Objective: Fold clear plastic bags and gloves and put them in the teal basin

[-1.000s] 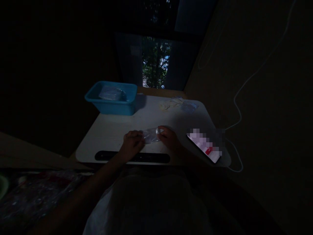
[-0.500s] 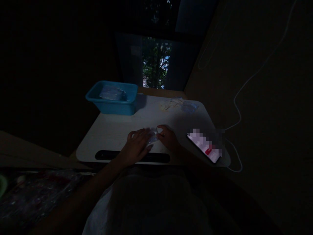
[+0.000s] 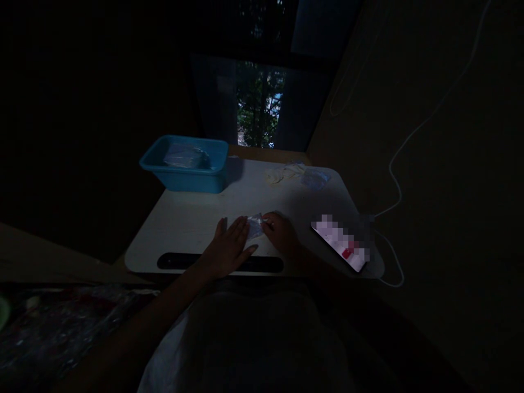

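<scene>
In dim light a small clear plastic bag (image 3: 254, 226) lies on the white lap table (image 3: 192, 218). My left hand (image 3: 230, 248) lies flat on the bag's left part, fingers stretched out. My right hand (image 3: 280, 234) rests at the bag's right end with its fingers curled and pinching the bag's edge. Most of the bag is hidden under my left hand.
A blue plastic tub (image 3: 184, 164) with clear packets inside stands at the table's back left. Pale flat pieces (image 3: 280, 174) and a clear bag (image 3: 314, 178) lie at the back right. A lit phone (image 3: 339, 243) with a white cable (image 3: 393, 180) sits at the right.
My left hand has opened from a curled grip at the bag's left end and slid rightward to lie flat over the bag. The right hand has barely moved.
</scene>
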`<state>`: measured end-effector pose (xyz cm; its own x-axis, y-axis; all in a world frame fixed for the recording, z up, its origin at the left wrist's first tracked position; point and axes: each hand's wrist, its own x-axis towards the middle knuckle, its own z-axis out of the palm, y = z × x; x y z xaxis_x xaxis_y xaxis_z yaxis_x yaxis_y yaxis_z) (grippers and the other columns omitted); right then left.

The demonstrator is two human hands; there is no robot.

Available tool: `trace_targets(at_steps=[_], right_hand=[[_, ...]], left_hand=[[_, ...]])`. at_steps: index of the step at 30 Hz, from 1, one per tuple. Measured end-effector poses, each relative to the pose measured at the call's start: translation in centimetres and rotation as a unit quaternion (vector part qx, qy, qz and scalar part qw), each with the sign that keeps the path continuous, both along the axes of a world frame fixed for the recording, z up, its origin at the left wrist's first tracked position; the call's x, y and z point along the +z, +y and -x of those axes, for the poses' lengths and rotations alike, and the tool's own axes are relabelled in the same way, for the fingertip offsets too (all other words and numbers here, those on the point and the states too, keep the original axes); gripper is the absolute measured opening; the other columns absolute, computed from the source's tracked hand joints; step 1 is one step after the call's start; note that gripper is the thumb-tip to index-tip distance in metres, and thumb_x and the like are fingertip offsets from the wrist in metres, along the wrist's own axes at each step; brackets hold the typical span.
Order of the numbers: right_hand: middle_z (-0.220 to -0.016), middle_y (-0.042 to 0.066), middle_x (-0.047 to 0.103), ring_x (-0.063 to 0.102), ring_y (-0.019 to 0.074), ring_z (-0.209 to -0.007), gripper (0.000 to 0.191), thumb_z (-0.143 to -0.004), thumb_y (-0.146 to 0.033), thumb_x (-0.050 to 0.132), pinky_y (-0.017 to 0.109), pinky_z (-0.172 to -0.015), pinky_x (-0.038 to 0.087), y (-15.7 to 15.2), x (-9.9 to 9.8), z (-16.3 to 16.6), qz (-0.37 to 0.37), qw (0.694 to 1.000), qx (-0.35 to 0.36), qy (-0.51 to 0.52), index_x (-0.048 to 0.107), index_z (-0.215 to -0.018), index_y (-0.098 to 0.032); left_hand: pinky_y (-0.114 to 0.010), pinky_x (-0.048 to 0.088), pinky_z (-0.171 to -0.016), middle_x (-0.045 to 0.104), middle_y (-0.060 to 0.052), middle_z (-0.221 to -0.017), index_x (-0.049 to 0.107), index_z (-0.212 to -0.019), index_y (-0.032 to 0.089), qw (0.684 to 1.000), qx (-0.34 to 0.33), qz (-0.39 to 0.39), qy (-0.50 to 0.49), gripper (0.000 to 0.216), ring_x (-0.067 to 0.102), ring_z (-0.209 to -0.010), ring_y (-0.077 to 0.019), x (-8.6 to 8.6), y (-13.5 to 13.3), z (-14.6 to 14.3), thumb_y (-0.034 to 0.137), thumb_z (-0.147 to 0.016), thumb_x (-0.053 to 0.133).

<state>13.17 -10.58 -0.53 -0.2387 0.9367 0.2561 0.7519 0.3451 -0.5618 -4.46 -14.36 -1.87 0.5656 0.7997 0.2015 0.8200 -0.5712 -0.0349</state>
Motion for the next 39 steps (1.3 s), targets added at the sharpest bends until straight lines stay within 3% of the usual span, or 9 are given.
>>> trace_targets(at_steps=[4,9,12,27,39], right_hand=[[-0.116,0.012,0.055,0.046,0.0207,-0.109,0.036,-0.084,-0.023,0.036,0.035,-0.091,0.035,-1.7,0.3,0.3,-0.114,0.986,0.063,-0.108,0.052,-0.114,-0.012],[-0.142,0.013,0.026,0.014,0.0289,-0.131,0.052,-0.085,-0.04,0.035,0.05,-0.1,0.014,-2.7,-0.3,0.6,-0.136,0.956,0.1,-0.241,0.037,-0.13,-0.013],[-0.143,0.013,0.023,0.012,0.0311,-0.131,0.054,-0.085,-0.044,0.032,0.053,-0.1,0.01,-2.5,-0.8,0.3,-0.129,0.95,0.092,-0.27,0.037,-0.13,-0.014],[-0.139,0.016,0.03,0.018,0.0308,-0.129,0.057,-0.086,-0.045,0.031,0.052,-0.099,0.014,-1.9,-0.7,-0.7,-0.124,0.954,0.045,-0.268,0.035,-0.13,-0.011],[-0.142,0.015,0.025,0.014,0.0311,-0.131,0.059,-0.085,-0.048,0.03,0.055,-0.099,0.01,-1.7,-0.6,0.3,-0.103,0.951,0.083,-0.28,0.034,-0.132,-0.013]], left_hand=[[-0.054,0.011,-0.102,0.031,-0.019,-0.138,0.031,-0.131,0.008,1.0,-0.003,-0.001,-0.008,0.062,0.023,-0.129,-0.0278,0.0,0.0,0.0,0.05,-0.087,0.017],[-0.055,0.012,-0.101,0.032,-0.021,-0.137,0.031,-0.131,0.008,1.0,-0.007,0.0,-0.013,0.061,0.024,-0.129,-0.0284,0.1,-0.1,0.1,0.049,-0.087,0.019],[-0.055,0.012,-0.101,0.032,-0.02,-0.137,0.03,-0.132,0.009,1.0,-0.01,-0.004,-0.013,0.063,0.023,-0.129,-0.0283,0.1,-0.1,0.1,0.051,-0.086,0.019],[-0.056,0.012,-0.101,0.033,-0.021,-0.136,0.033,-0.13,0.007,1.0,-0.006,0.0,-0.025,0.064,0.026,-0.128,-0.0299,0.0,-0.1,0.0,0.052,-0.086,0.021],[-0.055,0.012,-0.101,0.032,-0.02,-0.137,0.032,-0.13,0.009,1.0,-0.007,-0.003,-0.006,0.061,0.024,-0.129,-0.0283,0.2,-0.2,0.0,0.05,-0.086,0.021]])
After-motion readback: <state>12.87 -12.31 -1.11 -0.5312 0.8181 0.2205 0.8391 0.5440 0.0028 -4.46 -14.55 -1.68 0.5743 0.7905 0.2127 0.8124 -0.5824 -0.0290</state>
